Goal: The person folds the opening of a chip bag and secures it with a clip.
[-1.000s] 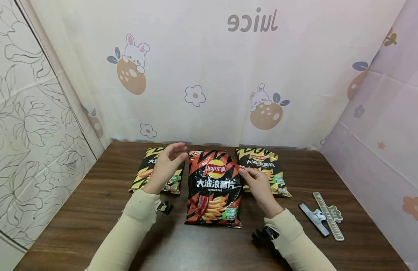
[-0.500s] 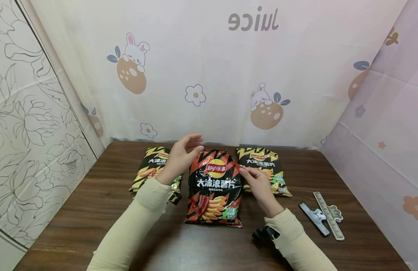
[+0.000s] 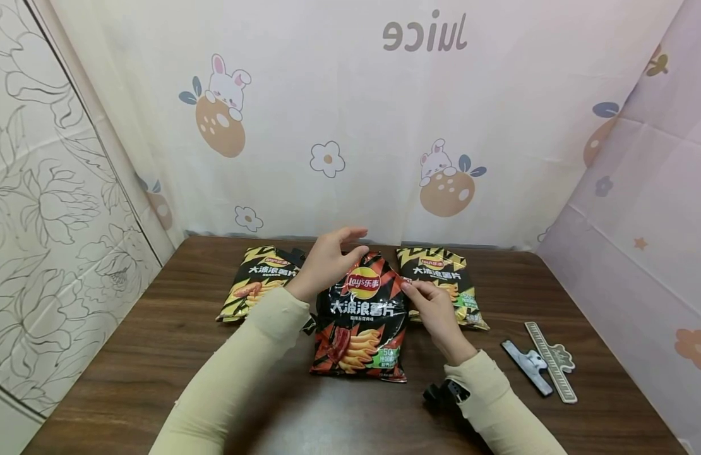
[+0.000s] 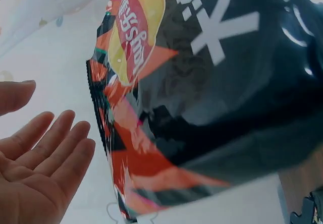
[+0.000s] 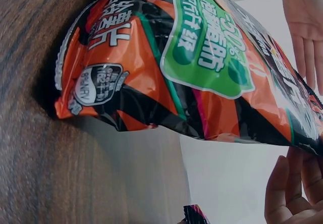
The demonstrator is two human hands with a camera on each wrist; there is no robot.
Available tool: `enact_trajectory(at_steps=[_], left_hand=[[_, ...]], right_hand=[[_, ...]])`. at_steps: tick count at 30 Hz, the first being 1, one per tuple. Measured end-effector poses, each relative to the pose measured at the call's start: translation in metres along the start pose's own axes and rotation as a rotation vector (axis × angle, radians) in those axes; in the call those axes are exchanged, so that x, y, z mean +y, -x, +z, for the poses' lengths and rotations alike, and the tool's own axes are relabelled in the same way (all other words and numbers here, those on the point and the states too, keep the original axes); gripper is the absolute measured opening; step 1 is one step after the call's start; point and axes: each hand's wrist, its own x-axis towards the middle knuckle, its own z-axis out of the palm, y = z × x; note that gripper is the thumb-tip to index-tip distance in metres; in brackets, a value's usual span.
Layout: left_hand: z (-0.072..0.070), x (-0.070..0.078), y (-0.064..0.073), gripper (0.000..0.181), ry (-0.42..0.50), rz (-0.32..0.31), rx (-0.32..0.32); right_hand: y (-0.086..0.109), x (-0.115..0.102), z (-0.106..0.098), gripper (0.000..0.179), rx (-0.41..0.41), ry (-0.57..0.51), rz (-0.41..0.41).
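Observation:
A red and black bag of potato chips (image 3: 359, 316) stands upright at the middle of the table. My right hand (image 3: 436, 313) pinches its upper right edge between thumb and fingers; in the right wrist view the fingers (image 5: 298, 183) meet the bag's side. My left hand (image 3: 328, 262) is raised at the bag's upper left, fingers extended and thumb apart. The left wrist view shows that left hand (image 4: 40, 163) spread beside the top seal, with a gap between them and nothing in the palm.
Two yellow and black chip bags lie behind, one at left (image 3: 251, 287) and one at right (image 3: 441, 278). On the right of the table are a dark bag clip (image 3: 527, 368) and a longer pale clip (image 3: 552, 363). A patterned curtain (image 3: 350, 114) hangs behind the table.
My left hand has moved right, from in front of the left yellow bag to over the red bag's top left corner. The right hand and the red bag have stayed in place.

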Motion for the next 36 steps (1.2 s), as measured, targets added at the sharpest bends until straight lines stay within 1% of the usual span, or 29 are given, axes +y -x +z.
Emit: enact_trajectory(at_steps=[3, 6, 11, 16, 22, 27, 31, 34, 36], left_hand=[[0.006, 0.003, -0.004, 0.042, -0.04, -0.033, -0.039], [0.011, 0.004, -0.008, 0.044, -0.118, -0.045, -0.07], [0.015, 0.006, -0.011, 0.041, -0.248, -0.017, -0.091], [0.016, 0.005, -0.013, 0.034, -0.327, 0.004, -0.094], [0.013, 0.006, -0.016, 0.022, -0.366, 0.003, -0.107], [0.013, 0.006, -0.019, 0.022, -0.413, -0.008, -0.147], [0.012, 0.005, -0.022, 0.022, -0.443, -0.025, -0.195], [0.012, 0.005, -0.023, 0.022, -0.448, -0.025, -0.217], [0.011, 0.004, -0.025, 0.021, -0.447, -0.018, -0.221]], right_hand=[[0.0, 0.0, 0.0, 0.037, 0.0, 0.0, -0.005], [0.001, 0.0, -0.001, 0.038, -0.001, -0.006, -0.008], [0.001, 0.001, 0.0, 0.039, -0.007, -0.011, -0.009], [0.001, 0.003, 0.0, 0.039, -0.009, -0.009, -0.03], [0.0, 0.004, 0.0, 0.039, -0.002, -0.013, -0.038], [0.0, 0.004, -0.001, 0.039, 0.003, -0.001, -0.033], [0.001, 0.004, -0.002, 0.039, 0.003, 0.007, -0.029], [0.001, 0.004, -0.003, 0.04, -0.001, 0.011, -0.019], [0.001, 0.004, -0.003, 0.041, -0.003, 0.012, -0.004]])
